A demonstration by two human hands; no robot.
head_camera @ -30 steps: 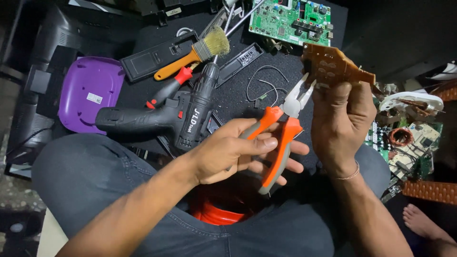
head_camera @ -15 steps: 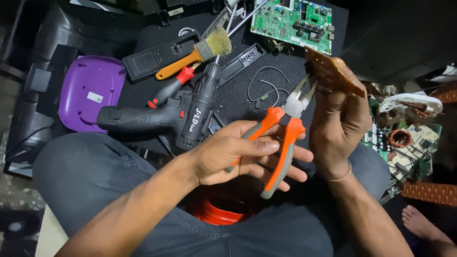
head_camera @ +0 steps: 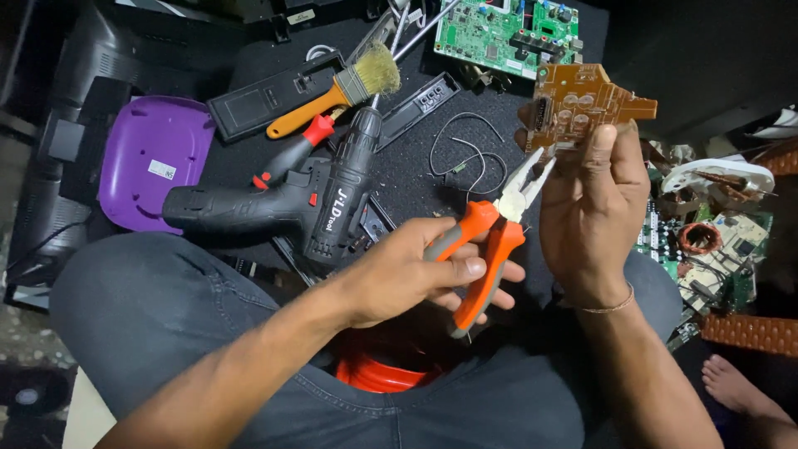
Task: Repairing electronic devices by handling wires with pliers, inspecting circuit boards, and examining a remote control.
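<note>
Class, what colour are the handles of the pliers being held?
Orange with grey inner grips, on the pliers in the left hand; head view.

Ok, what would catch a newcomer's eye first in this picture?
Mid-frame, the left hand grips orange-handled pliers, their tips at a brown circuit board that the right hand holds up. Left of them, a black drill lies by a purple lid.

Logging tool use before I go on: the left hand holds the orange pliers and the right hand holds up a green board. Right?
Not quite. The board in the right hand is brown; the green one lies on the mat behind it. The left hand does hold the orange pliers. The head view shows this.
</note>
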